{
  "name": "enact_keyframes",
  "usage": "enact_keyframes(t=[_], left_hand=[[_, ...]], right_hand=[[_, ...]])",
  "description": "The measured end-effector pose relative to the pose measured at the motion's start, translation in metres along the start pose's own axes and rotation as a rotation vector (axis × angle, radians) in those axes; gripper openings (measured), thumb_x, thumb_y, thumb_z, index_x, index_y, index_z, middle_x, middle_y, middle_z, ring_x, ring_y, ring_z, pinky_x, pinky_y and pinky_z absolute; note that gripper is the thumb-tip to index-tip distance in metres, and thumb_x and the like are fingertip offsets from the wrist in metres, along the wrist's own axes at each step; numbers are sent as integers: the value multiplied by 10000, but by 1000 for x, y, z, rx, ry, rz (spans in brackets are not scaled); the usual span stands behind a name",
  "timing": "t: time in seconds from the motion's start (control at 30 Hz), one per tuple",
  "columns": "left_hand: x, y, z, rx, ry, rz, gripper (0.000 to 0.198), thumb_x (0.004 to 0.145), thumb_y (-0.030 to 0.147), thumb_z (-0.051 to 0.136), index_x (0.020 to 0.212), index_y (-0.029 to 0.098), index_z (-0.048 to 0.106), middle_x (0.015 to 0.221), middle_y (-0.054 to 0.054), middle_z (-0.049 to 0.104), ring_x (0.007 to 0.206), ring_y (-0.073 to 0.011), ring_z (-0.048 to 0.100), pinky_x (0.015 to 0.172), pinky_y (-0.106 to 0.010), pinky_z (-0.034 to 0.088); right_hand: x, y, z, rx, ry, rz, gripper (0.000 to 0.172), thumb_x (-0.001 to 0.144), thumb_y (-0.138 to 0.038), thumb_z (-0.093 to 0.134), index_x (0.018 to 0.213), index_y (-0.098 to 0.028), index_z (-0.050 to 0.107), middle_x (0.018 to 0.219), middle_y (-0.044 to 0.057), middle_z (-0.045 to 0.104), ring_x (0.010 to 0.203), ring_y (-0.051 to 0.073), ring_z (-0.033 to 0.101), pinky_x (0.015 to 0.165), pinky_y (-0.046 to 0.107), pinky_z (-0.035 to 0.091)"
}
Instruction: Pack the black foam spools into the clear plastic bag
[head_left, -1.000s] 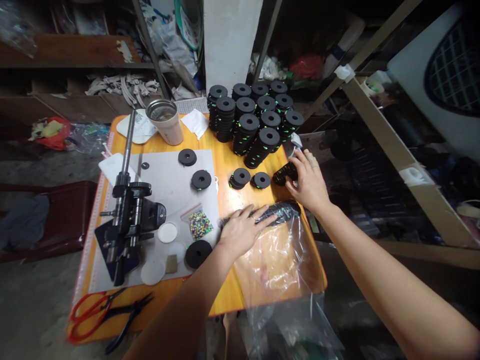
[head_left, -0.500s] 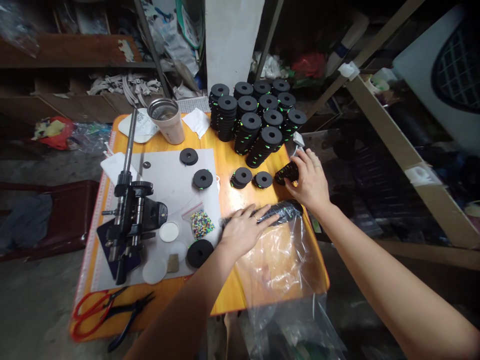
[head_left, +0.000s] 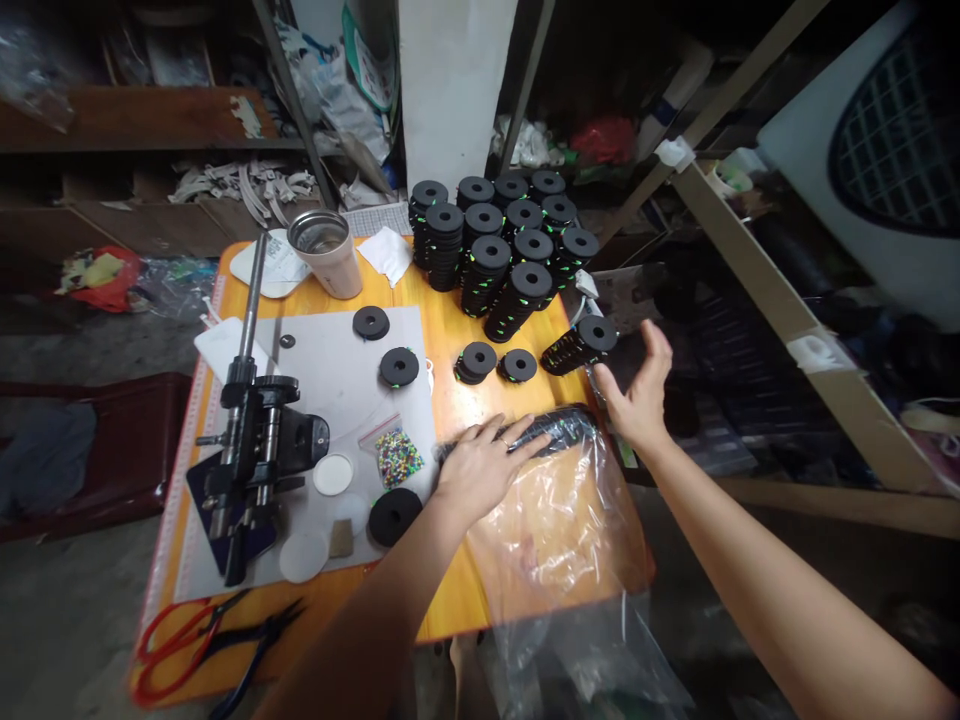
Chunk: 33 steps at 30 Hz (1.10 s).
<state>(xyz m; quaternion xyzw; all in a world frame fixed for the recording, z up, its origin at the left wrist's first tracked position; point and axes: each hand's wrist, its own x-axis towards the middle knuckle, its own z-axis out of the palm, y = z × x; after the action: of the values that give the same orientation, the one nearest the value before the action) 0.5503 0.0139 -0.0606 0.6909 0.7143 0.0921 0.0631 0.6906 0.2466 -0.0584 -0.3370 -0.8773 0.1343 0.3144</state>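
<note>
My left hand (head_left: 482, 466) lies flat, fingers spread, on a row of black foam discs (head_left: 559, 428) packed inside a clear plastic bag (head_left: 559, 520) on the orange table (head_left: 450, 330). At the table's right edge my right hand (head_left: 640, 393) hovers with fingers apart and holds nothing. Just left of it a short leaning stack of black discs (head_left: 579, 346) rests on the table. Two small piles of discs (head_left: 478, 360) lie in the middle, and several tall stacks of black discs with green marks (head_left: 495, 245) stand at the back.
A black hand press (head_left: 251, 440) stands on a grey mat (head_left: 322, 400) with loose discs, white round pieces and a small bag of beads (head_left: 397, 456). A steel cup (head_left: 325, 253) sits at the back; red-handled scissors (head_left: 176, 625) and pliers lie at the front left. Shelves surround the table.
My right hand has let go of the short leaning stack of discs and drawn back to the right, fingers opening. My left hand has stayed on the bagged discs.
</note>
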Motion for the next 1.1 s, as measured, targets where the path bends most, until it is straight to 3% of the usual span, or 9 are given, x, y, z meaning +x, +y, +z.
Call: enact_keyframes(t=[0.07, 0.17, 0.37, 0.67, 0.87, 0.97, 1.1], left_hand=[[0, 0, 0, 14, -4, -1, 582, 951, 229, 453, 1472, 429, 287, 1560, 90, 336, 1337, -239, 434, 998, -378, 455], [1, 0, -1, 32, -16, 9, 560, 959, 248, 443, 1472, 418, 294, 1560, 83, 338, 1344, -238, 429, 993, -374, 458], [3, -1, -2, 50, -10, 31, 502, 985, 306, 389, 1471, 401, 310, 1568, 63, 325, 1334, -235, 445, 1006, -372, 450], [6, 0, -4, 44, -38, 29, 524, 982, 295, 384, 1486, 397, 284, 1559, 56, 344, 1334, -231, 439, 995, -392, 468], [7, 1, -5, 67, -62, 31, 513, 977, 288, 396, 1474, 391, 318, 1572, 65, 312, 1336, -236, 439, 1004, -390, 460], [8, 2, -6, 93, -73, 31, 529, 970, 281, 413, 1478, 388, 307, 1576, 74, 296, 1344, -240, 433, 992, -391, 468], [9, 3, -6, 125, -83, 30, 536, 969, 272, 415, 1481, 384, 303, 1571, 70, 308, 1340, -239, 442, 976, -395, 478]], right_hand=[[-9, 22, 11, 85, -86, 137, 789, 796, -581, 614, 1428, -211, 321, 1364, 178, 482, 1307, 352, 430, 1062, 616, 357], [-10, 44, 35, 141, -216, 236, 866, 657, -663, 707, 1329, -191, 432, 1230, 171, 555, 1209, 359, 502, 1018, 601, 401], [6, 45, 68, 198, -170, 217, 824, 568, -654, 775, 1199, -193, 513, 1150, 140, 572, 1154, 349, 525, 983, 544, 443], [-5, 50, 45, 209, -157, 317, 702, 612, -515, 752, 1176, -193, 485, 1140, 141, 624, 1066, 341, 599, 922, 518, 479], [-7, 56, 37, 340, -222, 320, 579, 640, -404, 726, 1129, -219, 477, 1022, 82, 668, 903, 276, 650, 865, 460, 522], [-10, 58, 42, 471, -227, 320, 647, 643, -397, 734, 1192, -210, 445, 1120, 97, 632, 958, 253, 643, 905, 446, 520], [-14, 57, 53, 480, -132, 348, 899, 574, -445, 809, 1320, -193, 374, 1299, 153, 511, 1154, 299, 563, 937, 475, 513]])
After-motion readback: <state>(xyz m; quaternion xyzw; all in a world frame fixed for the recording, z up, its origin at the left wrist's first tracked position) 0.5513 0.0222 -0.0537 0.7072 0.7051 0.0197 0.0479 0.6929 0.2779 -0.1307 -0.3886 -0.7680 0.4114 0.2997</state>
